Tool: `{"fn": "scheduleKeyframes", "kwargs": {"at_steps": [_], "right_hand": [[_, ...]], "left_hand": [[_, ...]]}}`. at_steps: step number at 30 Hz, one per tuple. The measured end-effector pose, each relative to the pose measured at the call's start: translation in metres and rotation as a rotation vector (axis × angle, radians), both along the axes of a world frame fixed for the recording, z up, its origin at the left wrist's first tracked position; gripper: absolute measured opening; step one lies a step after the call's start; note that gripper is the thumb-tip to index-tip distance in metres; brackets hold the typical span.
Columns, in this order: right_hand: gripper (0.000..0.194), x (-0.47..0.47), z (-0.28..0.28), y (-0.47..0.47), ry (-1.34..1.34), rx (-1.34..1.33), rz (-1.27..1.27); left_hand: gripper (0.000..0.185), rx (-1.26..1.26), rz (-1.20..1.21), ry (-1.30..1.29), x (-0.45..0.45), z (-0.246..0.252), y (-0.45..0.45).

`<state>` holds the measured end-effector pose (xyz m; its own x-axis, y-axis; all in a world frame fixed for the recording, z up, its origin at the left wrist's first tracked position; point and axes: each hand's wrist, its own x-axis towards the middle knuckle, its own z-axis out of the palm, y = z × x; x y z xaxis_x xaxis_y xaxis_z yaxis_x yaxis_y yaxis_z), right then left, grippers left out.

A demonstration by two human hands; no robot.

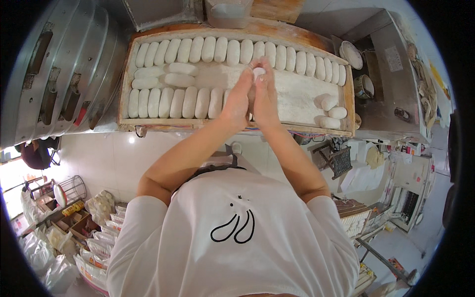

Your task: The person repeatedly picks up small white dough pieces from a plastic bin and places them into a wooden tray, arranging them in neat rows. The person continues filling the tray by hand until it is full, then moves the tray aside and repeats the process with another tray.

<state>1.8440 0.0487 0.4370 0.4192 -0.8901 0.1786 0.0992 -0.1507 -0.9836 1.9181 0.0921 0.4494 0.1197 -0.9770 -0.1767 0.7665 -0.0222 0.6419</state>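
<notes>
Between my two palms sits a small white piece of dough (259, 72), mostly hidden by the fingers. My left hand (241, 94) presses on it from the left and my right hand (265, 98) from the right, above a floured wooden tray (297, 92). Along the tray's far side lies a row of white dough rolls (209, 49). A second row of rolls (190, 102) lines the near left side and runs behind my left hand. At the left, several rolls (181, 80) lie crosswise between the rows. A few shorter dough pieces (337, 112) rest at the right end.
Stacked metal steamers with handles (48, 96) stand close at the left. A metal cabinet (389, 85) with bowls (365, 87) adjoins the tray's right end. Wires (297, 133) run along the tray's front edge. A folding stool (339, 163) and filled plastic bags (92, 267) are behind.
</notes>
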Motion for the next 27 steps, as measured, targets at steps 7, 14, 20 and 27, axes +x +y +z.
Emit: {"fn": "scheduleKeyframes", "kwargs": {"at_steps": [7, 14, 20, 27], "right_hand": [[0.074, 0.017, 0.02, 0.013, -0.103, 0.258, 0.208], [0.06, 0.049, -0.005, 0.009, 0.264, -0.591, 0.17], [0.039, 0.057, -0.03, -0.056, 0.475, -1.08, 0.321], [0.027, 0.041, -0.035, -0.104, 0.758, -0.715, 0.435]], "left_hand": [[0.093, -0.087, 0.056, -0.424, 0.011, 0.014, 0.022], [0.076, -0.006, 0.254, 0.144, 0.066, -0.02, 0.016], [0.064, -0.034, 0.234, -0.828, 0.108, -0.046, 0.019], [0.068, 0.014, 0.084, -1.673, 0.101, -0.079, -0.011]]}}
